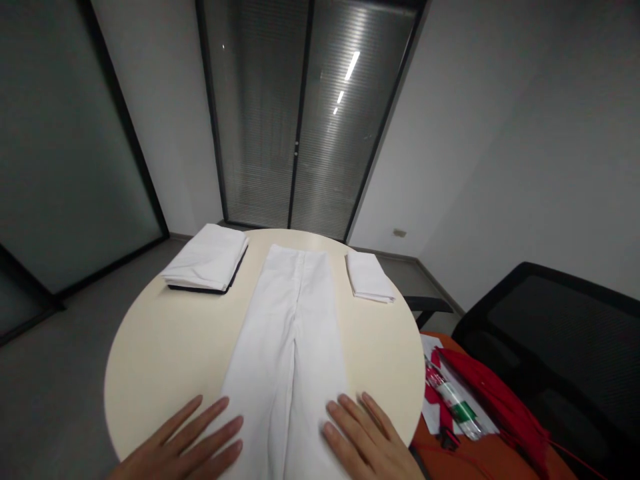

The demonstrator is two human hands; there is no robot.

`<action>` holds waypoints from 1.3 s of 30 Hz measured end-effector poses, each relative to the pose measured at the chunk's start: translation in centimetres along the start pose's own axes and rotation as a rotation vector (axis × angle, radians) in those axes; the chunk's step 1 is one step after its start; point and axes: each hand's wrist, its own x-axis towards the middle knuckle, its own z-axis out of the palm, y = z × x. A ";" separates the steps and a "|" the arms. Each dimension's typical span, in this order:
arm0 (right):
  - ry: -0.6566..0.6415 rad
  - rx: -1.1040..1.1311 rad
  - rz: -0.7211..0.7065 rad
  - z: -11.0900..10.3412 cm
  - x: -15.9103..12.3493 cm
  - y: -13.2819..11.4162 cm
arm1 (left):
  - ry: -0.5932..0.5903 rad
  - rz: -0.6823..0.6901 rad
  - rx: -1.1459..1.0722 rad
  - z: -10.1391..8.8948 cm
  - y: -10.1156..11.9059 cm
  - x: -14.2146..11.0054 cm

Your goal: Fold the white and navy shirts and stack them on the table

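Note:
White trousers (314, 313) lie spread on a round cream table (170, 353), waistband at the far side and legs running toward me. The lower ends of the legs fall outside the picture. My left hand (190, 445) rests at the left leg's outer edge, fingers spread, the fingertips on the cloth. On the right leg's outer edge lies my right hand (367, 437), its fingers stretched out and the palm down. Neither hand grips anything.
Folded white cloth on something dark forms a stack (207, 257) at the table's back left. A smaller folded white cloth (369, 275) lies back right. Right of the table, an orange chair seat (480, 460) bears a plastic bottle (457, 403) and red fabric (500, 393).

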 end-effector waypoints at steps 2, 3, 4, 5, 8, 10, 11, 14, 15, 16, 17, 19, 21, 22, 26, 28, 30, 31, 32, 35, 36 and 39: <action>-0.063 0.060 0.016 -0.6 0.7 0.0 | -0.020 -0.070 0.005 -0.6 -0.2 0.7; -0.084 0.092 0.026 -0.8 0.9 -0.1 | -0.009 -0.079 -0.019 -0.7 -0.1 0.9; -0.091 0.118 0.036 -0.9 1.0 -0.3 | 0.006 -0.069 -0.055 -0.7 0.1 0.9; -0.085 0.136 0.040 -1.0 1.1 -0.6 | 0.024 -0.057 -0.099 -0.7 0.3 0.9; -0.025 0.176 0.033 -1.0 1.1 -1.3 | 0.098 -0.112 -0.232 -0.2 1.4 0.6; 0.022 0.223 0.047 -0.9 1.1 -1.5 | 0.138 -0.199 -0.335 0.2 2.1 0.4; 0.034 0.265 0.063 -0.9 1.2 -1.6 | 0.139 -0.239 -0.397 0.4 2.3 0.3; 0.044 0.455 0.149 -0.6 1.7 -1.5 | 0.077 -0.385 -0.599 0.2 2.0 1.0; 0.041 0.527 0.196 -0.5 1.9 -1.5 | 0.046 -0.458 -0.662 0.0 1.6 1.5; 0.039 0.593 0.275 -0.4 2.2 -1.6 | 0.010 -0.548 -0.720 -0.3 1.2 2.2; 0.035 0.653 0.391 -0.3 2.5 -1.7 | -0.029 -0.649 -0.775 -0.7 0.8 3.0; 0.016 0.765 0.693 -0.1 3.1 -1.9 | -0.086 -0.844 -0.880 -1.5 0.0 5.0; 0.003 0.858 0.974 0.2 3.7 -2.1 | -0.074 -0.980 -0.968 -2.0 -0.7 6.8; 0.000 0.903 1.059 0.3 4.0 -2.1 | -0.051 -1.030 -1.003 -2.1 -0.8 7.5; 0.064 1.025 1.156 0.6 4.6 -1.7 | -0.020 -1.145 -1.182 -1.5 -1.0 7.9; 0.104 1.031 1.177 0.7 4.8 -1.4 | -0.029 -1.088 -1.243 -1.0 -0.9 6.9; 0.124 1.014 1.191 0.8 4.8 -1.2 | -0.028 -1.000 -1.198 -0.6 -0.8 5.8; 0.131 1.002 1.196 1.0 4.9 -1.0 | -0.027 -0.966 -1.146 -0.4 -0.8 5.4; 0.139 0.988 1.201 1.1 5.0 -0.9 | -0.031 -0.944 -1.087 -0.2 -0.8 5.1; 0.176 0.931 1.245 1.7 5.3 -0.8 | -0.040 -0.916 -0.898 0.4 -0.7 4.8; 0.183 0.902 1.262 1.8 5.4 -0.9 | -0.038 -0.903 -0.826 0.6 -0.6 4.9; 0.153 0.756 1.275 1.8 5.8 -1.1 | -0.035 -0.856 -0.641 0.8 -0.4 5.6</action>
